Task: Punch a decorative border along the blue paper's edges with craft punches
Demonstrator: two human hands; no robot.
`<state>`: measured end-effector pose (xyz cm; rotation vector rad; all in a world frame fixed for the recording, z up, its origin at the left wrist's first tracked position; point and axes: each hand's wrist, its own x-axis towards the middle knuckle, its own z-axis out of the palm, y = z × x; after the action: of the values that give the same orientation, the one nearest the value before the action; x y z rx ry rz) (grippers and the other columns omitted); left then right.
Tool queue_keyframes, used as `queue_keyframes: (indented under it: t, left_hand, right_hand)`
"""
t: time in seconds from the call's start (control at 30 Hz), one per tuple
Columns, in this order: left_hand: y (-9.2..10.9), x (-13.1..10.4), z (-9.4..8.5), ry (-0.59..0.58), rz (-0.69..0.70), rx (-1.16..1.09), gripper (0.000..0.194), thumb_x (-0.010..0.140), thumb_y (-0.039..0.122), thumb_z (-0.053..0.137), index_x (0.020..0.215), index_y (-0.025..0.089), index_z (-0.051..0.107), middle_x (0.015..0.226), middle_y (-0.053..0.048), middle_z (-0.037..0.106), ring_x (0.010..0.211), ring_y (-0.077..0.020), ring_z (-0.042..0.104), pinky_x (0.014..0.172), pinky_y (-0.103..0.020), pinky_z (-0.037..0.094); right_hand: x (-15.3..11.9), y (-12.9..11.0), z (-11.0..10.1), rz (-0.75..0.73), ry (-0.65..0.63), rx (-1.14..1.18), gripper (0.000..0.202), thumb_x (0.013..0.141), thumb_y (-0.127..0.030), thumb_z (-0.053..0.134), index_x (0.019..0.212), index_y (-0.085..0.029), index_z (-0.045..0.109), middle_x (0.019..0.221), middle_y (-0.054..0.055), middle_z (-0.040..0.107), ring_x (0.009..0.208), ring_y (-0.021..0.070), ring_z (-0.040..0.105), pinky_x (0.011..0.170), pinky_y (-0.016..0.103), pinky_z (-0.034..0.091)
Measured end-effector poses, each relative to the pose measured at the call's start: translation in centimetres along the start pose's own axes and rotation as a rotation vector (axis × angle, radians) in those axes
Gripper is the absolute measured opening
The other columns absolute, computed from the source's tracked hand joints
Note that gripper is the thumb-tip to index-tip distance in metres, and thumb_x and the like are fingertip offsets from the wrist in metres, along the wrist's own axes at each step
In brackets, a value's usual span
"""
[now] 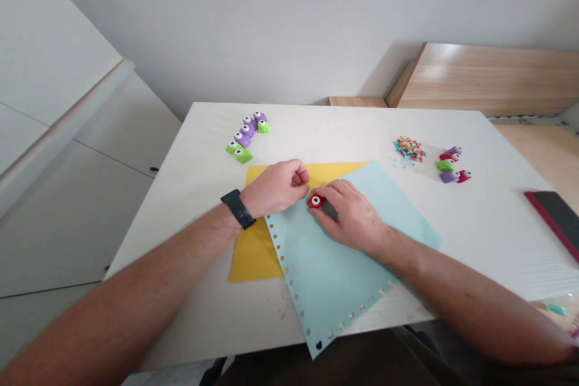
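My right hand [353,211] grips a small red craft punch [315,201] between thumb and fingers, at the upper edge of a light blue paper sheet [344,271]. Close beside the punch, my left hand [283,184] is closed, its thumb and fingertips pinched together over the sheets. Whatever lies between them is too small to make out. Star-shaped holes run along the blue sheet's left and lower edges, with a heart-shaped hole at the near corner. Under the blue sheet, partly covered, lies a yellow sheet [256,256].
Several purple and green punches [243,139] stand at the back left of the white table [181,313]. To the right are a pile of colourful paper cutouts [409,149], more punches [450,166] and a dark red-edged object [554,214]. White cabinets [67,193] border the left.
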<state>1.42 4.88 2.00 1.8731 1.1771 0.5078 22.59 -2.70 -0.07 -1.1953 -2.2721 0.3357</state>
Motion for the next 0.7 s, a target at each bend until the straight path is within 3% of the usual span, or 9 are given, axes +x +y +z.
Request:
queue_keyframes:
  t: [0.7]
  left_hand:
    - [-0.21, 0.06, 0.21, 0.059, 0.009, 0.043, 0.01, 0.08, 0.026, 0.068, 0.085, 0.022, 0.06, 0.081, -0.001, 0.072, 0.071, -0.0167, 0.065, 0.062, -0.027, 0.047]
  right_hand:
    - [0.06, -0.06, -0.07, 0.008, -0.004, 0.005, 0.018, 0.101, -0.028, 0.064, 0.117, -0.02, 0.066, 0.106, 0.012, 0.07, 0.101, 0.0273, 0.065, 0.093, 0.045, 0.056]
